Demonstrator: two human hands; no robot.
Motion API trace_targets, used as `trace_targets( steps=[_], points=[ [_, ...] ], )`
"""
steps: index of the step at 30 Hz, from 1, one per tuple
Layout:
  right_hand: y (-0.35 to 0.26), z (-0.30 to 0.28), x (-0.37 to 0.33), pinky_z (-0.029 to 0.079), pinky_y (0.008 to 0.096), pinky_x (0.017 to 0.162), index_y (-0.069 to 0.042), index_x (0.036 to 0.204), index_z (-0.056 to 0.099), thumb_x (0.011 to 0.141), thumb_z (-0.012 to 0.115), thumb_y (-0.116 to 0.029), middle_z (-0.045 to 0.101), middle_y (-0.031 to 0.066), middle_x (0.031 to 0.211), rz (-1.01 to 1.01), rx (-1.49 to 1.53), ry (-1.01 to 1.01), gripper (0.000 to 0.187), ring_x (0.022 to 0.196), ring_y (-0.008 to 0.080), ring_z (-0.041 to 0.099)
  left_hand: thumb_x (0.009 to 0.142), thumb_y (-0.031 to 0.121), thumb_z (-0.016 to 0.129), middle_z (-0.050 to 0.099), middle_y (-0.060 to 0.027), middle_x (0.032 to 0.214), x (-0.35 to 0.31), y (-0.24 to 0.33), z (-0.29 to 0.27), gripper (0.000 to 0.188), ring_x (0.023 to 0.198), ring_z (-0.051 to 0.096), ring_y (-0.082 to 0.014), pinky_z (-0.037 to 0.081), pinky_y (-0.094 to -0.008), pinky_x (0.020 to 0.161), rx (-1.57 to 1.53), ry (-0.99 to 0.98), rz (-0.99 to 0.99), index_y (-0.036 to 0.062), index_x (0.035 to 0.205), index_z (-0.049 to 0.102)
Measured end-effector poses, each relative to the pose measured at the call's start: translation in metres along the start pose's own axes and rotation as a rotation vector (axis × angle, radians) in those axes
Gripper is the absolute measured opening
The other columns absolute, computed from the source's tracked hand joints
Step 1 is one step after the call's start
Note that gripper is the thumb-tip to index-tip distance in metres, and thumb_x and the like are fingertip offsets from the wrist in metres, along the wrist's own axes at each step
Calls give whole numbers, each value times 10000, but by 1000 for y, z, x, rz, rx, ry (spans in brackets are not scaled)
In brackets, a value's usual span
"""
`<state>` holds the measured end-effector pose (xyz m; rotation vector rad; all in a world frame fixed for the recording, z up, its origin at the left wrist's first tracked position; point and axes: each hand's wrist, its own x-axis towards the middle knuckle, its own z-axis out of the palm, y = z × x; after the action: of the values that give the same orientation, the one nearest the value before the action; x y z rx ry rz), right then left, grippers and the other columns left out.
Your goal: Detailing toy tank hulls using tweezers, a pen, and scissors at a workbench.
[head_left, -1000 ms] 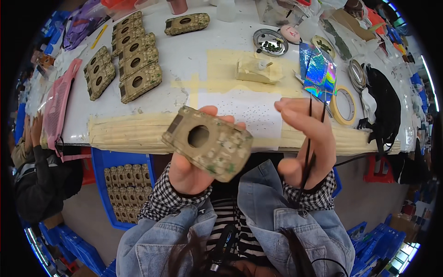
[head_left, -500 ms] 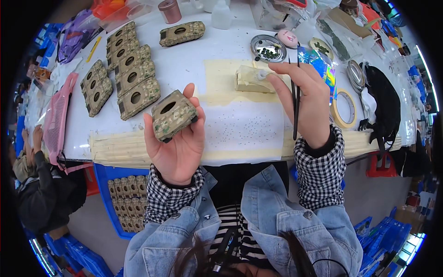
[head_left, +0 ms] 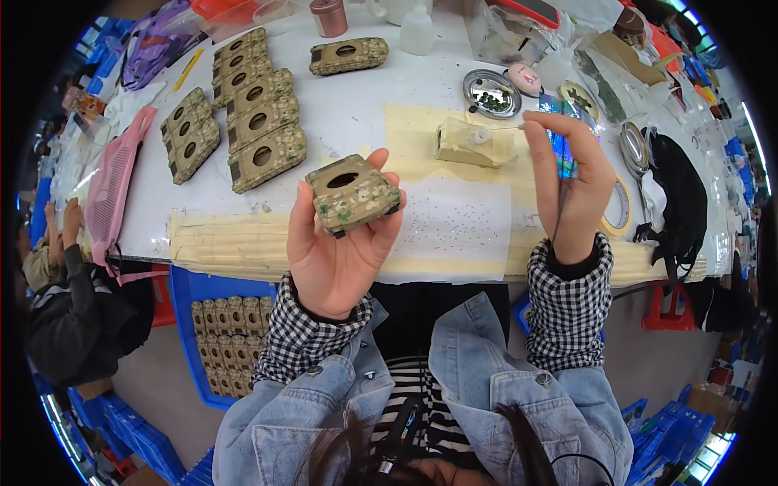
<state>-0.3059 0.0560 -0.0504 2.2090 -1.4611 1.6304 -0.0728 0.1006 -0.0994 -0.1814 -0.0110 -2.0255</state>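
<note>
My left hand (head_left: 344, 259) is closed around a camouflage-painted toy vehicle hull (head_left: 356, 209), tilted, with a round dark hole in its top. My right hand (head_left: 571, 174) pinches dark, thin tweezers (head_left: 560, 209). Their thin tip reaches left from the fingertips, close to a small whitish cap (head_left: 481, 135) on a tape-wrapped block (head_left: 454, 144); whether it touches I cannot tell. Just beyond the left hand's hull, a white sheet (head_left: 462, 202) dotted with tiny specks lies on the table.
More camouflage hulls (head_left: 258, 121) stand in rows at left, and one hull (head_left: 348, 57) lies apart. A round metal dish (head_left: 492, 93) holds small dark green pieces. A tape roll (head_left: 620, 212) and a black bag (head_left: 677, 194) are at right. Below left, a blue bin (head_left: 185, 312) contains several hulls.
My left hand has moved right with the hull and turned it. My right hand has swung the tweezers from upright to pointing at the cap on the block. The whole view has shifted slightly.
</note>
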Motion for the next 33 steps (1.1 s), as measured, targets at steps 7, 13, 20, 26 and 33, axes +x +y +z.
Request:
trace_targets(
  steps=[7, 13, 20, 26, 33],
  points=[
    [-47, -22, -12, 424, 249, 781, 35, 941, 581, 868, 573, -29, 611, 106, 908, 111, 483, -77, 97, 847, 144, 559, 956, 343, 390, 316, -210, 1385, -2, -25, 9, 616, 1220, 418, -366, 424, -442, 999, 316, 92, -29, -18, 1397, 157],
    [-65, -12, -24, 440, 232, 736, 39, 979, 547, 906, 536, -53, 613, 114, 923, 228, 742, -249, 117, 801, 113, 555, 955, 339, 385, 378, -170, 1355, -4, -34, 15, 545, 1205, 454, -316, 423, -447, 995, 513, 169, -97, 7, 1368, 259],
    [-68, -9, -33, 462, 239, 756, 44, 967, 528, 912, 520, -44, 622, 151, 937, 280, 786, -230, 105, 837, 132, 587, 953, 365, 382, 368, -140, 1375, -4, -40, 21, 549, 1226, 440, -282, 416, -439, 1009, 607, 178, -97, 27, 1370, 270],
    [-64, -8, -34, 470, 246, 753, 43, 960, 528, 902, 531, -32, 625, 161, 927, 229, 731, -231, 95, 835, 149, 602, 954, 364, 383, 368, -146, 1370, -3, -41, 21, 564, 1228, 437, -276, 414, -433, 1012, 604, 183, -93, 5, 1370, 259],
    [-64, -6, -34, 473, 254, 759, 43, 954, 530, 899, 535, -29, 626, 162, 919, 222, 711, -234, 91, 851, 161, 609, 953, 365, 387, 368, -147, 1369, -3, -39, 21, 564, 1222, 443, -280, 417, -434, 1009, 604, 189, -98, 0, 1365, 266]
  ],
)
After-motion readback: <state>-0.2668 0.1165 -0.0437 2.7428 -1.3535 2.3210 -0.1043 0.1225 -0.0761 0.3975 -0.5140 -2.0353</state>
